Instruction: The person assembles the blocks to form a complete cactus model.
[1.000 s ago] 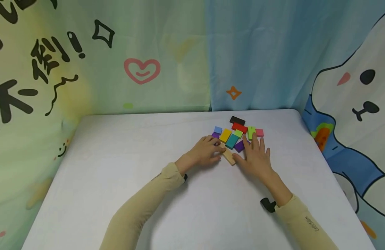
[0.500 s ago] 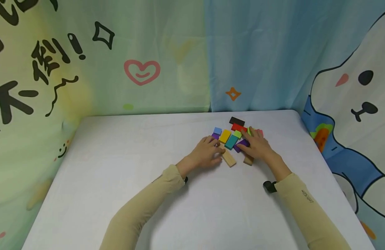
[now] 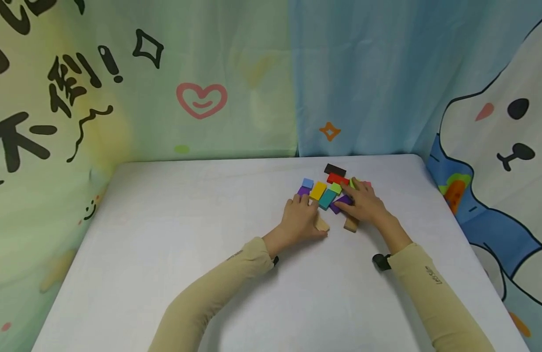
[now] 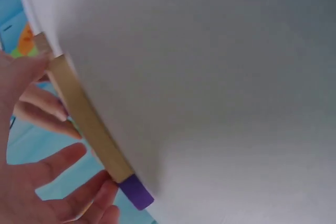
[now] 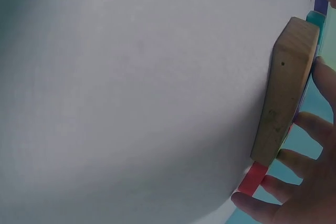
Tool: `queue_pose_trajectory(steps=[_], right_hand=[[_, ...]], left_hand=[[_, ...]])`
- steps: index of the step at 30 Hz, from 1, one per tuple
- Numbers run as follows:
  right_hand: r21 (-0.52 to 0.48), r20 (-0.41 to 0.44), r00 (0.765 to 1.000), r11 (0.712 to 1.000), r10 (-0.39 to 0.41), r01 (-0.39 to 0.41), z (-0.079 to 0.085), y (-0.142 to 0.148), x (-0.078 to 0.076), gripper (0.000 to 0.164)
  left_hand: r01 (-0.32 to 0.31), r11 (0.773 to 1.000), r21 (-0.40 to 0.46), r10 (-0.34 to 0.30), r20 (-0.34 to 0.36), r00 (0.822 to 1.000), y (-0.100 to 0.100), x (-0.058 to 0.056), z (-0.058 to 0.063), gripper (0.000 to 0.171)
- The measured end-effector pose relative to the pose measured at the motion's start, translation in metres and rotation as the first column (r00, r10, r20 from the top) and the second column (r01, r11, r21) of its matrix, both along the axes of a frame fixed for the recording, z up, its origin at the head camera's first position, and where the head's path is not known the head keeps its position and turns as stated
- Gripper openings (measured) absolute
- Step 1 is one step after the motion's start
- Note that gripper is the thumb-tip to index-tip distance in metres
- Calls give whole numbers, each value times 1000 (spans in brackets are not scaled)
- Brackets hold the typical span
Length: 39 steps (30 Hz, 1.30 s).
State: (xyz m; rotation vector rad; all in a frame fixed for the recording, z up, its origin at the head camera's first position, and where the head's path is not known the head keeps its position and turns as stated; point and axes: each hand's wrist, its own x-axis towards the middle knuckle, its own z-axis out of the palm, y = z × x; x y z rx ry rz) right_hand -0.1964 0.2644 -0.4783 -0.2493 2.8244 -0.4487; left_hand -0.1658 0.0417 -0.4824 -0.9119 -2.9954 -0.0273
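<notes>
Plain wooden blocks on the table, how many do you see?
2. One plain block lies at the left hand; another plain block is at the right hand, partly covered. Others may be hidden by the hands.

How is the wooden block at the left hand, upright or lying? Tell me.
Lying down: the left wrist view shows the wooden block stretched along the table.

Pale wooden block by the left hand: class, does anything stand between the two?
Nothing visible does: the left hand has its thumb at one end of the pale wooden block, fingertips near the other end, beside a purple block.
</notes>
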Motion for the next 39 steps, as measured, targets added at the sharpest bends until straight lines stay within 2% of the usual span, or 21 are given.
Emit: queue_pose_trajectory(steps=[6,12,17,21,26,32,39], right_hand=[[-13,15,1000,1000,-5,6,-2,1,-1,77],[-12,24,1000,1000,2,-2,-2,3,-1,79],[-18,23,1000,1000,9,-8,0,5,0,79],[-20,22,1000,1000,9,-9,0,6,2,80],[-12,13,1000,1000,17,-17,-2,8,3,80],[-31,7,1000,999,22,-22,-1,4,2,80],[-23,3,1000,999,30,-30,0,2,1,78]], left_hand=[[0,999,32,-3,82,997,-13,5,4,83],[-10,996,94,-6,161,987,-41,14,13,77],[-14,993,119,-4,144,990,-64,24,17,77],[26,990,142,-41,107,993,-77,35,15,74],[77,981,176,-95,94,991,-85,48,11,70],[59,986,157,-75,98,992,-91,52,5,70],[106,982,155,-121,93,988,-94,52,5,71]])
